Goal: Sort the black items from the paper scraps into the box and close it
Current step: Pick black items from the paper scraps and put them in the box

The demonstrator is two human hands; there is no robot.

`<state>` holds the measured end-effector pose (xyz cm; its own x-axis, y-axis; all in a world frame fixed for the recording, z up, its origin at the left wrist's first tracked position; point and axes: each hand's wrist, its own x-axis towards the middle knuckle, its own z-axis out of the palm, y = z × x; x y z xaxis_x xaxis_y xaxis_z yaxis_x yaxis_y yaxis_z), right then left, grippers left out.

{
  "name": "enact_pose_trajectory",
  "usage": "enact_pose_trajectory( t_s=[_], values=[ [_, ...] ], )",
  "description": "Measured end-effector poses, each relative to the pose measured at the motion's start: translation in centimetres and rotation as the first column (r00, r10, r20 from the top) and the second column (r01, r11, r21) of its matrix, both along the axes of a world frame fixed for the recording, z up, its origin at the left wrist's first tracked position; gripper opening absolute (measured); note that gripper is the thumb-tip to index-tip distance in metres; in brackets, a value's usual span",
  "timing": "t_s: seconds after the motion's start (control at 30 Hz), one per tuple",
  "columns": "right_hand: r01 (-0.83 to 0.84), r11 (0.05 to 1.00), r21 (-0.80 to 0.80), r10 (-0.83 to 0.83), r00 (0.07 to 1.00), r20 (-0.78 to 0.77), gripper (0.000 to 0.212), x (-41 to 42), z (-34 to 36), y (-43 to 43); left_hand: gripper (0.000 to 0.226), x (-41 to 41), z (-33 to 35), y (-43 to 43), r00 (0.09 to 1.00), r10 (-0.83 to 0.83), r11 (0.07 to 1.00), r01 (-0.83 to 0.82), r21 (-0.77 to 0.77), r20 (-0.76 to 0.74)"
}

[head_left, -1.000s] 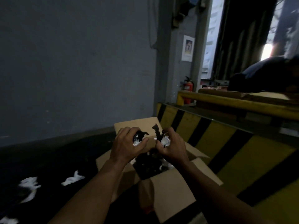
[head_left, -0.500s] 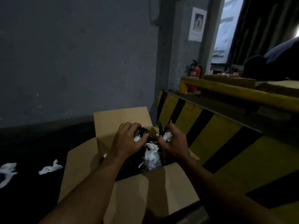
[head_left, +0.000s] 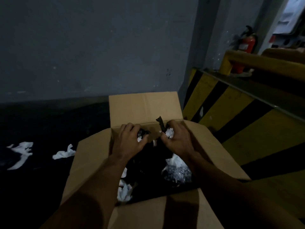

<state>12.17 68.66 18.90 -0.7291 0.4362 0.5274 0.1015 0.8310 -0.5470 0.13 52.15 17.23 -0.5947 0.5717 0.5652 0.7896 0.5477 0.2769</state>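
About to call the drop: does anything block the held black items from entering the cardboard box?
Nothing visible does. The left hand and right hand hold their black items over the open brown cardboard box, flaps spread. White crumpled paper sits in both grips.

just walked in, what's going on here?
A person is sorting over an open cardboard box on a dark floor. The left hand grips a black item with a bit of white paper on it. The right hand grips a black strip and a paper wad. Inside the box, paper scraps lie mixed in a dark pile. Two more pieces of paper lie on the floor to the left. The flaps are open.
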Motion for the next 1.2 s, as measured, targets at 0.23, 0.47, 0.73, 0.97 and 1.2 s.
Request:
enact_pose_trajectory(
  t_s=[0.23,0.47,0.73,0.97,1.2],
  values=[
    [-0.038,0.998,0.059,0.026,0.98,0.199,0.045,-5.9,-4.4,-0.4,0.043,-2.7,-1.8,0.2,0.963,0.249,0.941,-0.216,-0.261,0.101],
    [0.0,1.0,0.018,-0.008,0.909,0.416,0.04,-6.3,-4.3,0.6,0.037,-2.8,-2.6,0.8,0.924,0.266,0.938,-0.182,-0.296,0.274],
    [-0.013,0.998,0.062,-0.011,0.926,0.376,0.03,-5.6,-2.4,0.9,0.044,-2.0,-1.4,1.0,0.928,0.271,0.921,-0.173,-0.349,0.255],
    [-0.033,0.997,0.072,0.006,0.939,0.345,0.024,-4.0,-0.4,1.1,0.037,-0.6,0.9,0.6,0.966,0.209,0.955,-0.169,-0.243,0.15],
    [-0.038,0.997,0.074,0.016,0.958,0.287,0.02,-1.0,1.4,0.8,0.04,2.4,3.2,0.3,0.932,0.308,0.937,-0.262,-0.231,0.191]
  ],
)
